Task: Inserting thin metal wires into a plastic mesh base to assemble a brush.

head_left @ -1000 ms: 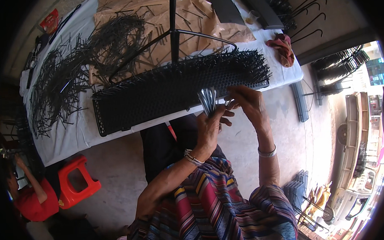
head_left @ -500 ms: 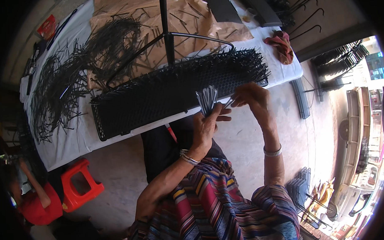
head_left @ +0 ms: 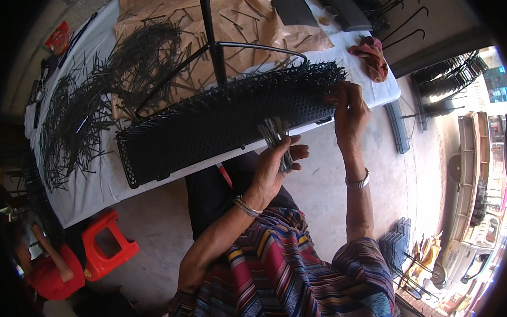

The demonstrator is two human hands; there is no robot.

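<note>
A long black perforated panel (head_left: 197, 139) lies along the table's near edge, its far side thick with upright thin dark pins (head_left: 251, 85). My left hand (head_left: 273, 169) is closed round a bundle of thin greyish pins (head_left: 273, 132), held upright just in front of the panel's near edge. At the panel's right end, my right hand (head_left: 349, 113) has its fingers pinched together at the holes. Whatever is between those fingertips is too small and dark to make out. A black post with thin splayed legs (head_left: 219, 64) stands just beyond the panel.
Loose dark pins (head_left: 79, 120) lie heaped at the left of the white-covered table (head_left: 98, 192) and scattered over brown paper (head_left: 249, 30). A reddish cloth (head_left: 371, 59) lies at the right. A red stool (head_left: 108, 247) and a person in red (head_left: 56, 274) are at the lower left.
My right hand has moved up and right, from beside the pin bundle to the panel's right end. My left hand keeps the bundle, its fingers shifted slightly.
</note>
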